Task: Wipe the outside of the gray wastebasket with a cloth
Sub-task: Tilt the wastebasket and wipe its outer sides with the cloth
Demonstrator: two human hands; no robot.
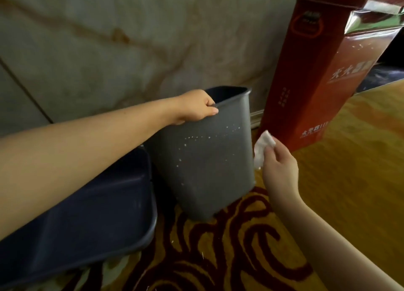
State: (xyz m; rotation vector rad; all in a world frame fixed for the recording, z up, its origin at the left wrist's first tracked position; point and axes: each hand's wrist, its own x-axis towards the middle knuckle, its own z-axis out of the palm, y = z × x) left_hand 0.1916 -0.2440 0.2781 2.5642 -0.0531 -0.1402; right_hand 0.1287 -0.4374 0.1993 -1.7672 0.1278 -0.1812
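Note:
The gray wastebasket stands on the carpet in the middle of the view, tilted a little, with small white specks across its near side. My left hand grips its near rim at the top left, fingers curled over the edge. My right hand holds a crumpled white cloth just beside the basket's right edge, close to it or barely touching.
A tall red paper bag stands right of the basket against the marble wall. A dark blue bin lies tipped at the lower left, next to the basket. Patterned yellow and dark red carpet covers the floor.

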